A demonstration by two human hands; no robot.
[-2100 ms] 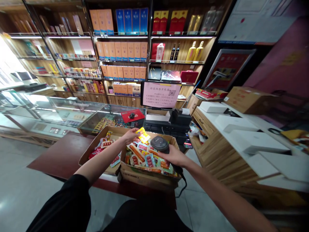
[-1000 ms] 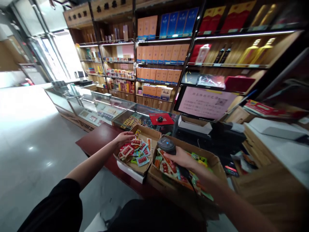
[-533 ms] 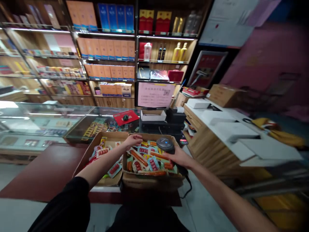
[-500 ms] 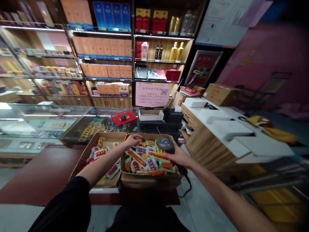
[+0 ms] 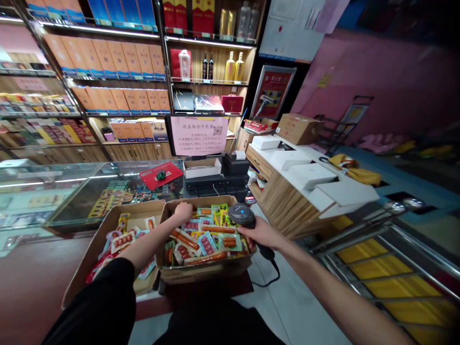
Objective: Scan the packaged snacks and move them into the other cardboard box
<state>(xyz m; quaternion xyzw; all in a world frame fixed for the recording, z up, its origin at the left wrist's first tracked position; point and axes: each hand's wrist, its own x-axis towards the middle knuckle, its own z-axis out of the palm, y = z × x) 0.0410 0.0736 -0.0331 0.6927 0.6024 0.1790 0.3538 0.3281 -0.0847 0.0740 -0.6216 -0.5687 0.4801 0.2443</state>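
My right hand (image 5: 264,231) is wrapped round the grip of a black barcode scanner (image 5: 243,214), its rounded head over the right side of a cardboard box (image 5: 204,275). Packaged sausages (image 5: 207,243) and other small snack packets fill that box. At its back left corner my left hand (image 5: 184,212) is closed, with the fingers curled down; whatever they hold is hidden. Under my left forearm a second cardboard box (image 5: 138,211) contains fewer packets, among them a pack of small sausages (image 5: 122,241).
Behind the boxes stand a monitor with a pink notice (image 5: 198,135), a small white tray (image 5: 202,168) and a glass display counter (image 5: 82,191). White boxes (image 5: 311,176) lie on the wooden cabinet at right. A metal rack (image 5: 388,258) is at the lower right. The scanner's cable (image 5: 275,278) hangs down.
The view has swung right, so the scene sits further left. My left hand's fingers have curled in at the back of the sausage box. My right hand keeps hold of the scanner.
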